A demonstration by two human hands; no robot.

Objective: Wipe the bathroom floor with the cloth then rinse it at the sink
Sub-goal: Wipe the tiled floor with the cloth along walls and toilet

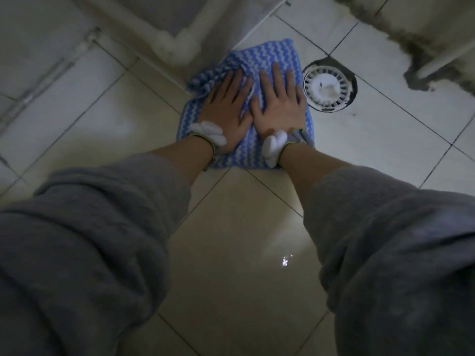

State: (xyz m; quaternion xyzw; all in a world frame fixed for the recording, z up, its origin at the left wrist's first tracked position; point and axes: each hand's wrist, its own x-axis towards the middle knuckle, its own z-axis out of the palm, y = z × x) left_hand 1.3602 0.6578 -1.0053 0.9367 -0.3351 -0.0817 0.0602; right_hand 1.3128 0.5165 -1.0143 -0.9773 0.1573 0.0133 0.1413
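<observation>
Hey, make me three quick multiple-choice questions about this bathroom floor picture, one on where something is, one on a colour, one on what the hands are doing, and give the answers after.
1. Where is the floor drain relative to the cloth?
A. just right of it
B. under it
C. near the person's knees

2. What colours is the cloth?
A. plain grey
B. blue with white wavy stripes
C. red and yellow

3. How are the left hand and right hand placed?
A. lifting the cloth up
B. only one touches it
C. both pressed flat on it

Answers: 1 A, the round white grate sits uncovered beside the cloth's right edge. 2 B, the stripes show around the fingers. 3 C, both palms lie spread on the cloth on the tiled floor.
</observation>
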